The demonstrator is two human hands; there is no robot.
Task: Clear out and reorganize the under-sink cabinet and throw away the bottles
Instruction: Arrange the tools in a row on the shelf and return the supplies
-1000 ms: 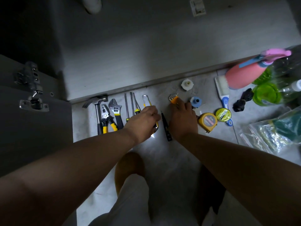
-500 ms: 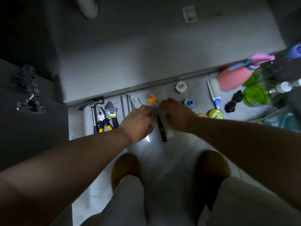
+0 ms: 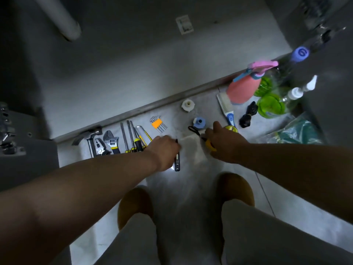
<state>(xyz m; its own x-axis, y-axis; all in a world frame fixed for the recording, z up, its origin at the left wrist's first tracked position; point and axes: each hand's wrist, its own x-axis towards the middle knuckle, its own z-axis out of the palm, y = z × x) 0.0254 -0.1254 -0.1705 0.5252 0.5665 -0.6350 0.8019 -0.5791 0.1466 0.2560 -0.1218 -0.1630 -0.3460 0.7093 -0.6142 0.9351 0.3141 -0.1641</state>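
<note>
Shifting since half a second ago, you have left the orange hex key set [image 3: 158,124] free on the floor [image 3: 191,188], and your left hand [image 3: 164,153] now curls its fingers on the slim black tool [image 3: 177,163]. The tool's long axis runs straight away from you, tip toward the cabinet [image 3: 152,64]. Your right hand [image 3: 224,143] clamps its fingers over the yellow tape measure [image 3: 210,147], while the bottles [image 3: 242,88] stand at far right by the cabinet edge, well apart from both hands.

Dim throughout. Pale tiled floor [image 3: 191,190], one bright glare patch [image 3: 170,170] at centre. Grey cabinet base [image 3: 133,64] beyond a metal sill [image 3: 145,109]; white pipe [image 3: 65,22] upper left. Open door [image 3: 28,163] at left, steel hinge [image 3: 7,134] on inner face.
</note>
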